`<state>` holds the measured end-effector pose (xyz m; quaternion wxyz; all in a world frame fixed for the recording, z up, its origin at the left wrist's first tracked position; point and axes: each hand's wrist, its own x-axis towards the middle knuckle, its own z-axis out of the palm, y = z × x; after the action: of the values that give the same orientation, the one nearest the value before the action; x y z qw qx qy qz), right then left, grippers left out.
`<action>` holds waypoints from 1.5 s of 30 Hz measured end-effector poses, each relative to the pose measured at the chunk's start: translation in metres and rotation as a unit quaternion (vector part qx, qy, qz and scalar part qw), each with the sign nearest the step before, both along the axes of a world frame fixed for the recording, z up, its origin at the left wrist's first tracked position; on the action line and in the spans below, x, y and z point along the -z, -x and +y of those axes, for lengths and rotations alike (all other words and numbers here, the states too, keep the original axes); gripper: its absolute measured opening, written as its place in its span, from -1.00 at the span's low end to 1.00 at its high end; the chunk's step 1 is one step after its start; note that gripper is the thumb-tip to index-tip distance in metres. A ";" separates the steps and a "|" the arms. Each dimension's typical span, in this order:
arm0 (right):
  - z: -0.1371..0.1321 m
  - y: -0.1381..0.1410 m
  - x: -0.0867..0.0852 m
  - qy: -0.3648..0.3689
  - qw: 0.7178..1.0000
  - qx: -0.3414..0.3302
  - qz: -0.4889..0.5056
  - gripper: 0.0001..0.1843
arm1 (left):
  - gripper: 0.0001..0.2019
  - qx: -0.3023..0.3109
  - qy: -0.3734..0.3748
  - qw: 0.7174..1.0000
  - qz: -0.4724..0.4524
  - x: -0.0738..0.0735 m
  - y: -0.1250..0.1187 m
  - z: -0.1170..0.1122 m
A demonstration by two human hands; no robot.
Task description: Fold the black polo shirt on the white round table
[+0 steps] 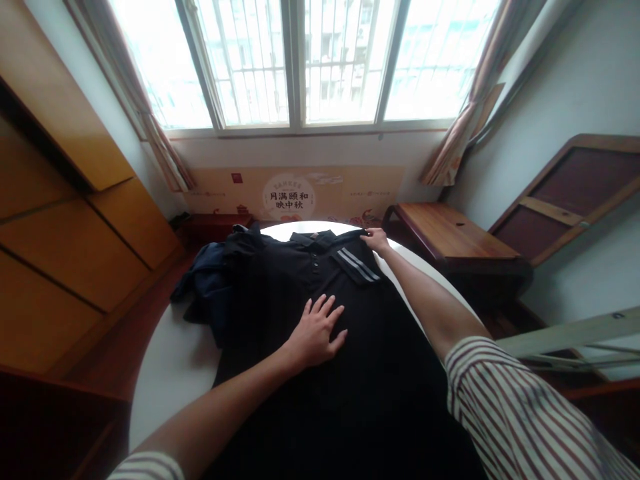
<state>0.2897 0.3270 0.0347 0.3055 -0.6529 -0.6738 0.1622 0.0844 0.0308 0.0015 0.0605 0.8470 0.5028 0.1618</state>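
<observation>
A black polo shirt [360, 347] lies spread face up on a round white table [165, 373], collar toward the window. Its right sleeve with grey stripes [356, 264] is folded in across the chest. My left hand [316, 329] rests flat on the middle of the shirt, fingers spread. At the far right shoulder of the shirt, my right hand [376, 239] is closed, pinching the fabric at the fold.
A dark blue garment [207, 287] lies bunched at the shirt's left on the table. A brown wooden side table [450, 233] stands at the right, wooden cabinets [65, 220] at the left, and a barred window [305, 60] ahead.
</observation>
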 end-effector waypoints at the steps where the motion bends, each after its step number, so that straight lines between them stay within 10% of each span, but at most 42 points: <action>1: -0.002 -0.001 0.000 -0.008 1.000 0.002 -0.010 -0.73 | -0.41 0.000 -0.001 1.000 0.000 0.000 0.000 0.000; 7: -0.041 0.006 -0.002 -0.071 0.993 -0.048 -0.080 -0.64 | -0.43 -0.004 -0.016 1.000 -0.002 0.003 0.000 0.000; 12: -0.137 0.036 -0.004 -0.132 0.949 -0.244 -0.152 -0.81 | -0.64 -0.015 -0.057 0.996 -0.066 -0.001 0.001 0.003; 18: -0.258 0.056 0.007 -0.120 0.886 -0.389 -0.220 -0.75 | -0.73 -0.248 -0.163 0.946 -0.129 -0.072 0.077 0.037; 21: -0.278 0.055 0.016 -0.116 0.889 -0.390 -0.209 -0.81 | -0.62 -0.444 -0.132 0.880 -0.108 -0.109 0.143 0.057; 24: -0.278 0.052 0.022 -0.125 0.895 -0.385 -0.189 -0.85 | -0.45 -0.502 -0.061 0.856 -0.105 -0.124 0.191 0.070; 28: -0.276 0.050 0.024 -0.132 0.890 -0.398 -0.176 -0.87 | -0.61 -0.457 0.018 0.882 -0.112 -0.122 0.211 0.080; 33: -0.279 0.047 0.021 -0.127 0.887 -0.416 -0.157 -0.89 | -0.74 -0.400 -0.113 0.905 -0.090 -0.132 0.194 0.083; 36: -0.279 0.047 0.020 -0.122 0.887 -0.418 -0.156 -0.90 | -0.79 -0.236 -0.217 0.947 0.016 -0.133 0.172 0.077; 40: -0.278 0.046 0.022 -0.124 0.884 -0.423 -0.156 -0.89 | -0.80 -0.016 -0.162 0.976 0.143 -0.113 0.137 0.063; 45: -0.277 0.047 0.022 -0.122 0.882 -0.426 -0.157 -0.86 | -0.61 -0.053 -0.160 0.970 0.174 -0.089 0.122 0.055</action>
<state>0.2431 0.0495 0.0128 0.1742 -0.2772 -0.9407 0.0886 -0.0380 0.0860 0.0904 -0.1730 0.8328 0.5174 0.0936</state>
